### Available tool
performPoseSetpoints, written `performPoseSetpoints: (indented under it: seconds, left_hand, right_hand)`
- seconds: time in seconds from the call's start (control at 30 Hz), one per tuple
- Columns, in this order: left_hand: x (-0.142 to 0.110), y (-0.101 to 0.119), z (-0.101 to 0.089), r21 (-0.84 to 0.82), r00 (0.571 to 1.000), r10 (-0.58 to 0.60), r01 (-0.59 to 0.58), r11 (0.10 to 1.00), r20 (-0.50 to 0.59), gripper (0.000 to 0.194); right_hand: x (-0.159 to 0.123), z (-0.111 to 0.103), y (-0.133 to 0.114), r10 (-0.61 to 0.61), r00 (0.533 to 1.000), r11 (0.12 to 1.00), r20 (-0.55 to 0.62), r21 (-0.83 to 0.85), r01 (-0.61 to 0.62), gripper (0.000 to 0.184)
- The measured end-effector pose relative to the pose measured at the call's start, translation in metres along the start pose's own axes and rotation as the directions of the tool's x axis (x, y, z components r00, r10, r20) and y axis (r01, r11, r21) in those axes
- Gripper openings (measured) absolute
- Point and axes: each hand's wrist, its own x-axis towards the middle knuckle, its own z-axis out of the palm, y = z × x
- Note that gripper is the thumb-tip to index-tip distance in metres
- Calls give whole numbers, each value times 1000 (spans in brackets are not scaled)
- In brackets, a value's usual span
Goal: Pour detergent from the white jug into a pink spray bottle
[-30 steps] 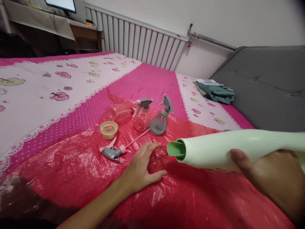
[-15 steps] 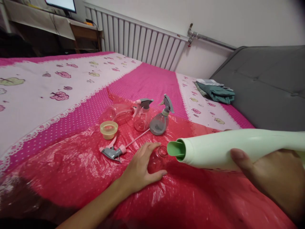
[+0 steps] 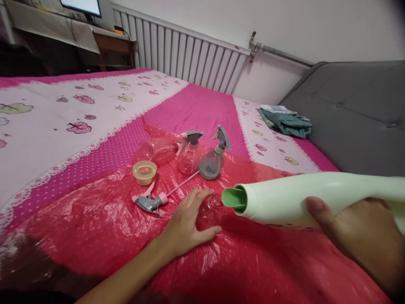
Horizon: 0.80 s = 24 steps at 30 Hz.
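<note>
My left hand [image 3: 186, 223] is curved round a clear, open-necked spray bottle [image 3: 210, 213] that stands on a red plastic sheet [image 3: 104, 236]. In my right hand [image 3: 363, 236] is a pale green pitcher [image 3: 284, 196], tipped sideways. Its bright green spout [image 3: 233, 197] sits right beside the bottle's mouth; no stream of liquid can be made out. Left of the bottle lies a grey and pink spray head [image 3: 150, 202] with a long pink tube. Behind it rests a small yellowish plastic cup [image 3: 144, 172].
Farther back are a greyish spray bottle [image 3: 211, 164] with its head on, an upright clear spray bottle [image 3: 189, 160] and another lying on its side [image 3: 155, 150]. Folded clothes [image 3: 286, 121] lie near the grey headboard [image 3: 357, 109]. A radiator [image 3: 180, 48] lines the wall.
</note>
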Motion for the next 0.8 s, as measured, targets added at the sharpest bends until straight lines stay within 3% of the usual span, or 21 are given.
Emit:
performPoseSetpoints:
  seconds: [0.17, 0.33, 0.43, 0.53, 0.63, 0.8]
  left_hand:
    - [1, 0, 0, -1, 1000, 5, -5, 1000, 1, 69]
    - [0, 1, 0, -2, 1000, -8, 8, 1000, -9, 69]
    - [0, 2, -1, -5, 1000, -19, 19, 1000, -13, 70]
    - [0, 1, -1, -7, 999, -34, 33, 999, -17, 70]
    - [0, 0, -1, -8, 999, -41, 41, 999, -15, 70]
    - [-2, -1, -3, 5, 999, -40, 40, 999, -18, 70]
  right_hand:
    - [0, 8, -1, 161, 982, 980, 103, 96, -171, 129]
    - [-10, 18, -3, 330, 940, 868, 90, 363, -339, 106]
    - [-16, 25, -3, 443, 891, 733, 102, 531, -425, 83]
    - [-11, 37, 2, 627, 765, 497, 146, 681, -538, 57]
    - [1, 52, 8, 705, 707, 328, 48, 862, -386, 40]
    - [2, 73, 20, 688, 725, 266, 15, 925, -272, 47]
